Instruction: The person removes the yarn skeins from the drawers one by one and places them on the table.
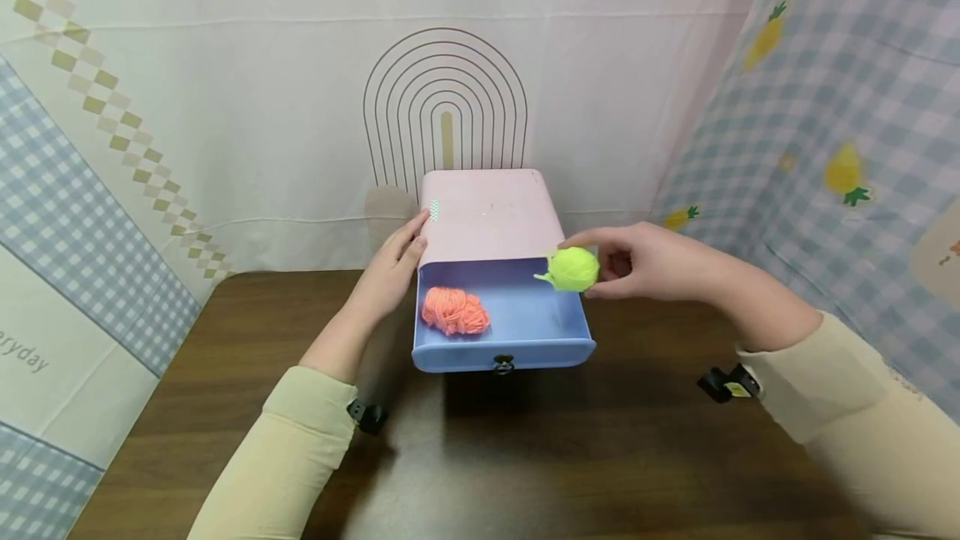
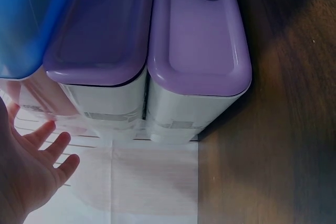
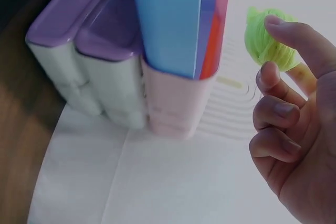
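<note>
A small drawer unit with a pink top stands against the back cloth, its blue top drawer pulled out. Inside the drawer's left part lies a bundle of orange yarn. My right hand pinches a ball of neon yellow-green yarn between thumb and fingers, above the drawer's right side. In the right wrist view the yarn ball sits at the fingertips. My left hand rests against the unit's left side, fingers extended; the left wrist view shows that hand with spread fingers.
Below the blue drawer, two purple drawers with ring pulls are closed. The unit stands on a dark wooden table. A patterned cloth hangs behind, and a checked cloth hangs at the right.
</note>
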`<action>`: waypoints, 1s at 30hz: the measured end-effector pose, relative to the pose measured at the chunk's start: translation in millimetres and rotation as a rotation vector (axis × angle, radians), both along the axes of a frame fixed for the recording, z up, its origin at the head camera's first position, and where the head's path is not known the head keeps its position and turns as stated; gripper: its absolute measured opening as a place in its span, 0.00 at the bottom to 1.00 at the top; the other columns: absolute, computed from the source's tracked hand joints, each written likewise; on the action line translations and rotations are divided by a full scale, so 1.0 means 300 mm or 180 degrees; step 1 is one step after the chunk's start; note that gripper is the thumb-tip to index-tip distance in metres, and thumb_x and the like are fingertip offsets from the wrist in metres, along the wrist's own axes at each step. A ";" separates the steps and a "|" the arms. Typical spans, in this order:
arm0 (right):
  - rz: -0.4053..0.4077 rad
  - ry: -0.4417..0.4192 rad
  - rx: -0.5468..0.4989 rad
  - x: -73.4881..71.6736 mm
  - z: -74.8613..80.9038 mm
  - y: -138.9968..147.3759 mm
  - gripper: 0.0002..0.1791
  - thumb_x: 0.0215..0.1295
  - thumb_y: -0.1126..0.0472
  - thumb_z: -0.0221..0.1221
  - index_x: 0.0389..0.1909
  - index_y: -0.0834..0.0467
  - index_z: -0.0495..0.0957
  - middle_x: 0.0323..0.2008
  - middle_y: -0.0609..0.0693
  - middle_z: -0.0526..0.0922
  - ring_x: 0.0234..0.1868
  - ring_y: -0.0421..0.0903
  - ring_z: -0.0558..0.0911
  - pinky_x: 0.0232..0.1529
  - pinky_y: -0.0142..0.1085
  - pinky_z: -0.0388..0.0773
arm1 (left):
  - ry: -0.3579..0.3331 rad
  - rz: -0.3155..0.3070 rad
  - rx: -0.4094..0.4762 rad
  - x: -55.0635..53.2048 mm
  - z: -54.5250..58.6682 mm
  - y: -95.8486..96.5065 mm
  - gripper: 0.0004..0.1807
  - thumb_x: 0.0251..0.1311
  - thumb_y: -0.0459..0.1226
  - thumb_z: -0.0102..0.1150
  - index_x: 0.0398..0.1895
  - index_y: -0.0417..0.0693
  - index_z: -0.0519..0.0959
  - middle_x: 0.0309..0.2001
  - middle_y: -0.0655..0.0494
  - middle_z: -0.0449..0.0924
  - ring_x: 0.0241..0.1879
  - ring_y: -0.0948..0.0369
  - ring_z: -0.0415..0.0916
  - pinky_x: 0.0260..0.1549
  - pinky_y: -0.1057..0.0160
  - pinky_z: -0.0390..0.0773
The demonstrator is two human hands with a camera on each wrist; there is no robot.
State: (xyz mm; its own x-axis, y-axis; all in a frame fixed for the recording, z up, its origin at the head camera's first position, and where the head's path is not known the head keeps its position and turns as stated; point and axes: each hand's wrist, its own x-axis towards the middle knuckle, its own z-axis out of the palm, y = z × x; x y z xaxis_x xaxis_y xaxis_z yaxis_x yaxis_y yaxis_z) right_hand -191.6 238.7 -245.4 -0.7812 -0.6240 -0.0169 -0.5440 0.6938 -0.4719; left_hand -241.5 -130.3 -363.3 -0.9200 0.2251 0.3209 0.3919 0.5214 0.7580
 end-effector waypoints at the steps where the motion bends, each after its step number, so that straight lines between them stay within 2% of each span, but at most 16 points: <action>1: -0.0031 0.0005 -0.0021 0.000 -0.004 0.015 0.30 0.57 0.52 0.72 0.61 0.35 0.74 0.24 0.45 0.73 0.26 0.45 0.73 0.27 0.35 0.73 | -0.0007 0.0001 0.0004 0.000 0.000 0.000 0.30 0.76 0.57 0.35 0.78 0.67 0.57 0.76 0.54 0.55 0.74 0.50 0.52 0.70 0.43 0.54; 5: -0.0184 -0.0021 -0.0043 0.004 -0.027 0.068 0.29 0.58 0.50 0.71 0.61 0.36 0.74 0.24 0.46 0.74 0.26 0.45 0.73 0.26 0.35 0.73 | -0.0010 -0.0010 0.0009 0.000 0.003 0.001 0.30 0.76 0.57 0.36 0.78 0.66 0.57 0.76 0.54 0.55 0.74 0.51 0.52 0.70 0.44 0.54; 9: -0.0290 -0.0071 -0.0112 0.003 -0.054 0.114 0.30 0.59 0.52 0.71 0.62 0.43 0.75 0.25 0.46 0.75 0.26 0.45 0.73 0.26 0.34 0.72 | -0.0003 -0.0025 0.0009 0.003 0.009 0.000 0.30 0.76 0.56 0.36 0.78 0.65 0.58 0.76 0.53 0.56 0.74 0.50 0.53 0.70 0.44 0.54; 14: -0.0384 -0.0194 -0.0217 -0.019 -0.116 0.164 0.30 0.59 0.53 0.71 0.63 0.47 0.75 0.26 0.46 0.77 0.27 0.44 0.74 0.27 0.34 0.73 | 0.0000 -0.0027 0.0018 0.003 0.009 -0.001 0.30 0.76 0.57 0.36 0.78 0.65 0.58 0.76 0.52 0.55 0.74 0.50 0.53 0.70 0.43 0.54; 19: -0.0406 -0.0435 -0.0269 -0.055 -0.224 0.216 0.31 0.59 0.53 0.71 0.64 0.49 0.74 0.26 0.46 0.78 0.27 0.42 0.74 0.26 0.34 0.73 | 0.0024 -0.0060 0.0030 0.002 0.005 0.000 0.30 0.76 0.56 0.36 0.78 0.63 0.58 0.76 0.53 0.56 0.74 0.51 0.53 0.70 0.44 0.54; 24: -0.0411 -0.0711 -0.0279 -0.093 -0.356 0.260 0.32 0.59 0.54 0.71 0.65 0.52 0.73 0.26 0.48 0.76 0.27 0.43 0.73 0.27 0.34 0.72 | 0.0016 -0.0061 0.0052 0.003 0.004 -0.001 0.30 0.76 0.56 0.36 0.78 0.63 0.58 0.76 0.53 0.55 0.74 0.51 0.53 0.70 0.44 0.53; 30: -0.0432 -0.0964 -0.0260 -0.119 -0.493 0.291 0.33 0.58 0.58 0.71 0.65 0.56 0.73 0.25 0.48 0.75 0.26 0.42 0.72 0.26 0.33 0.72 | 0.0003 -0.0042 0.0040 0.002 0.002 -0.001 0.30 0.76 0.56 0.36 0.78 0.64 0.57 0.76 0.52 0.55 0.74 0.50 0.52 0.70 0.44 0.53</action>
